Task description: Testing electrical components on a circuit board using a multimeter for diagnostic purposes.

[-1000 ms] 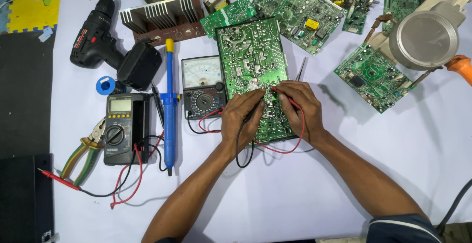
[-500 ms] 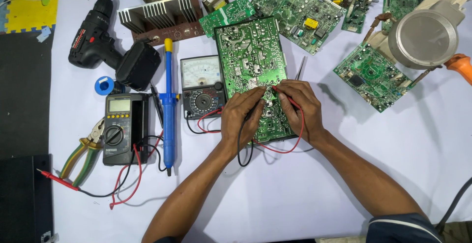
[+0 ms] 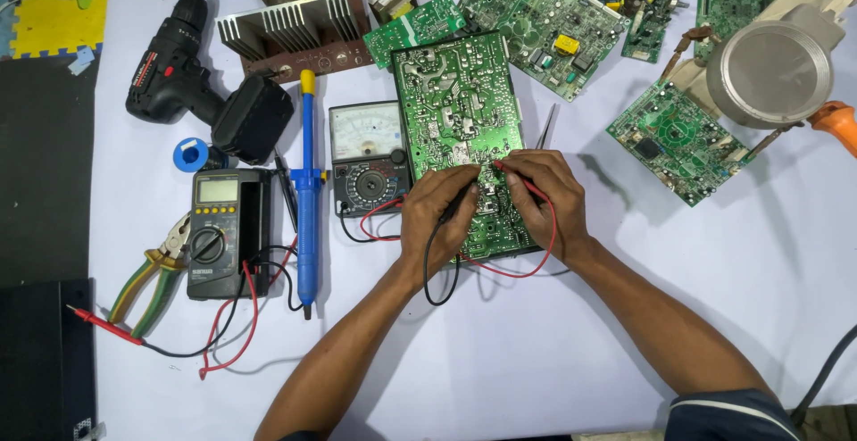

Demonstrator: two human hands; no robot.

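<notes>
White-covered worktop (image 3: 553,361), cluttered with boards and tools. Green circuit board (image 3: 455,111) lies solder side up at centre, just right of the analog meter (image 3: 366,157). Left hand (image 3: 435,218) grips the black probe (image 3: 460,202), right hand (image 3: 544,198) grips the red probe (image 3: 522,182); both tips on the board's lower half. Digital multimeter (image 3: 219,231), blue desoldering pump (image 3: 307,182) and black drill (image 3: 183,70) sit to the left.
</notes>
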